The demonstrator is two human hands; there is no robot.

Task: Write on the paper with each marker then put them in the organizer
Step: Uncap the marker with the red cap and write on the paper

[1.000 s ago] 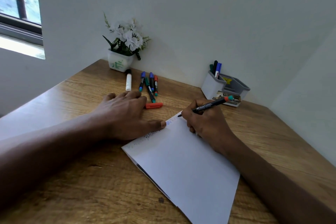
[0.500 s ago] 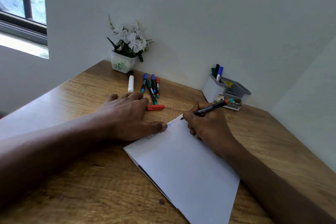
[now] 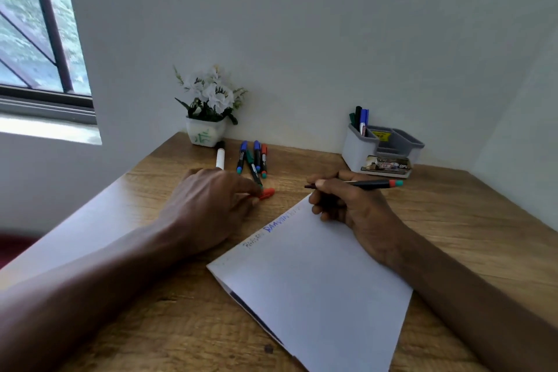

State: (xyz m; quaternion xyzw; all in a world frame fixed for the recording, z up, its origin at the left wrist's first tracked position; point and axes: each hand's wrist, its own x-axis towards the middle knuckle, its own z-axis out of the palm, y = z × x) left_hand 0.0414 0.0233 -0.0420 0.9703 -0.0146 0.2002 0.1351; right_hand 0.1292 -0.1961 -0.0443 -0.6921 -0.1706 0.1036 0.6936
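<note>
Right hand (image 3: 347, 205) grips an uncapped red-ended marker (image 3: 371, 183), tip just beyond the paper's (image 3: 317, 281) far corner. Left hand (image 3: 208, 205) has fingertips on the red cap (image 3: 268, 193) on the counter (image 3: 453, 235); pinching or only touching, cannot tell. Organizer (image 3: 356, 151) stands at the wall, loose markers (image 3: 256, 157) well left of it.
</note>
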